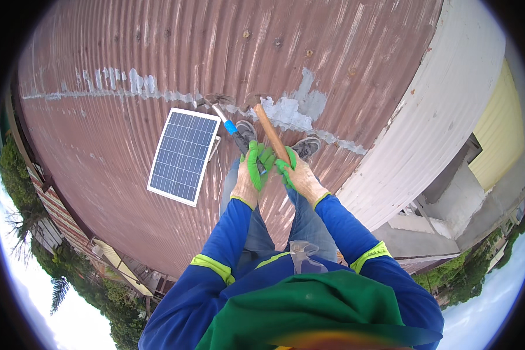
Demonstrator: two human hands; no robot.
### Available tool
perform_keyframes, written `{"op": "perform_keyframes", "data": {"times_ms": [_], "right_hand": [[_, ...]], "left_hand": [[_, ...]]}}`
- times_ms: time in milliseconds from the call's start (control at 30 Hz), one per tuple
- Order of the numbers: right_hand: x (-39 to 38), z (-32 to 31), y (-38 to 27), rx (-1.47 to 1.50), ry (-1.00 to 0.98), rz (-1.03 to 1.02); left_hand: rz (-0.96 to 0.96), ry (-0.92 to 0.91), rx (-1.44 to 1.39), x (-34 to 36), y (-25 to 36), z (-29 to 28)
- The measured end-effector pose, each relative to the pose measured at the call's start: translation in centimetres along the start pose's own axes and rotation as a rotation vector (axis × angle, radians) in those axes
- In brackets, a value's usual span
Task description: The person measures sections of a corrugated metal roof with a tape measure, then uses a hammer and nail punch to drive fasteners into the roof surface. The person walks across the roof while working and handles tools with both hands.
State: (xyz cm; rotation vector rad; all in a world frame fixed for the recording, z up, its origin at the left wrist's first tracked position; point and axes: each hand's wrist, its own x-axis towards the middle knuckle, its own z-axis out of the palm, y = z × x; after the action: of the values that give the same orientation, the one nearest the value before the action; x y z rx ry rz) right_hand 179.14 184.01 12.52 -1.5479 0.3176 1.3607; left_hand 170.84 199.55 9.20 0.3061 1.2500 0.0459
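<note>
Both my hands wear pale gloves with green fingers. My left hand (254,166) is closed round the dark grip of a hammer (230,127) that has a blue band and a shiny metal shaft. Its dark, curved head is hard to make out against the brown roof. In my right hand (297,174) is the lower end of a wooden-handled hammer (271,133); its dark head also blends into the roof. The two tools point away from me, their heads a little apart. Left of my left hand, a solar panel (184,156) with a white frame stands tilted on the roof.
Underfoot is a corrugated brown metal roof (111,157), crossed by a seam with grey sealant patches (297,108). My shoes (306,147) stand near this seam. A pale roof strip (426,111) borders it on the right. Trees and lower buildings lie beyond the edges.
</note>
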Motion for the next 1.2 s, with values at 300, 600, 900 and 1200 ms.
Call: {"op": "perform_keyframes", "data": {"times_ms": [300,600,900,1200], "right_hand": [[10.9,4.4,2.5,-0.069,-0.497,0.144],[45.6,5.0,-0.6,-1.587,-0.013,-0.31],[48.7,-1.2,3.5,-1.489,0.058,-0.451],[26.2,-23.0,19.5,-1.496,0.03,0.176]], "left_hand": [[-0.022,-0.092,-0.214,11.2,3.4,-8.4],[-0.052,0.035,-0.145,12.6,3.1,-13.1],[-0.121,0.025,-0.042,13.6,4.1,-13.7],[-0.148,-0.023,0.006,15.0,3.7,-12.1]]}}
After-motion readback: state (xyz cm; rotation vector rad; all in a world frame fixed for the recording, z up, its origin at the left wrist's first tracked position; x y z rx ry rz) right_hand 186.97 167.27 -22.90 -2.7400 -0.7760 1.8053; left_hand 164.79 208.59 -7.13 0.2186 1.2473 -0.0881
